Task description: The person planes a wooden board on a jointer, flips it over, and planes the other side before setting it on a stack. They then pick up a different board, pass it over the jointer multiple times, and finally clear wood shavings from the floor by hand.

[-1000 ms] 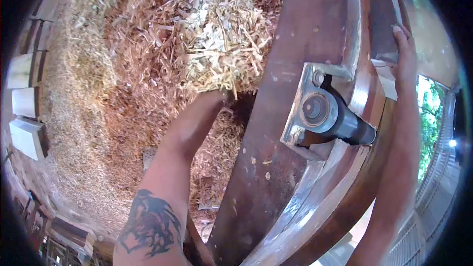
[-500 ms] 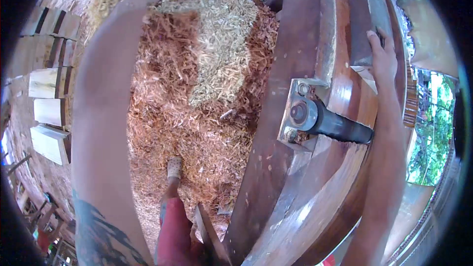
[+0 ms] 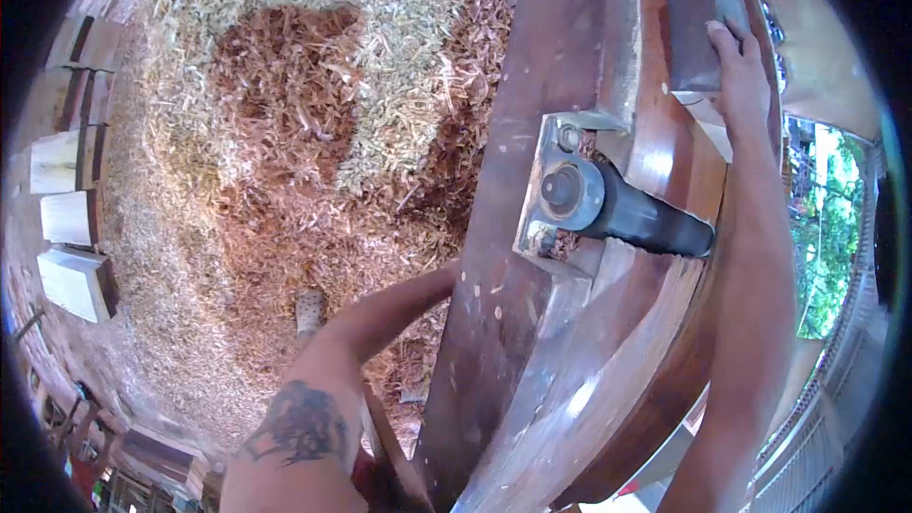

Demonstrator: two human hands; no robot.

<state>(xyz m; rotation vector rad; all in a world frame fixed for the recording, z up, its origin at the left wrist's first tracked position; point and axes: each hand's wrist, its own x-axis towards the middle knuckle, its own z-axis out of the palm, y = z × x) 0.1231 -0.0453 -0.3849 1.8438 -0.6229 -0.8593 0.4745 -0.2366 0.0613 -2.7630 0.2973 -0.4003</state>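
Observation:
My right hand (image 3: 743,62) rests on a dark wooden board (image 3: 689,28) at the upper right, fingers partly spread. Below it, a black cutter roller (image 3: 655,218) lies across the wooden machine body, its round metal bearing (image 3: 562,190) set in a worn metal bracket (image 3: 534,228). From the bottom, my left forearm reaches up to the near side of the brown wooden beam (image 3: 513,161); the beam's edge hides my left hand. A tattoo shows on the left upper arm.
Wood shavings (image 3: 285,114) cover the ground left of the machine. Pale wood blocks (image 3: 71,218) stand in a row at the far left. A foot in a light shoe (image 3: 310,312) is on the shavings. Green foliage (image 3: 826,228) shows beyond the right side.
My left arm has swung down and right from its raised place, and its hand has gone behind the beam's edge. My right hand stays on the board; the view has shifted slightly.

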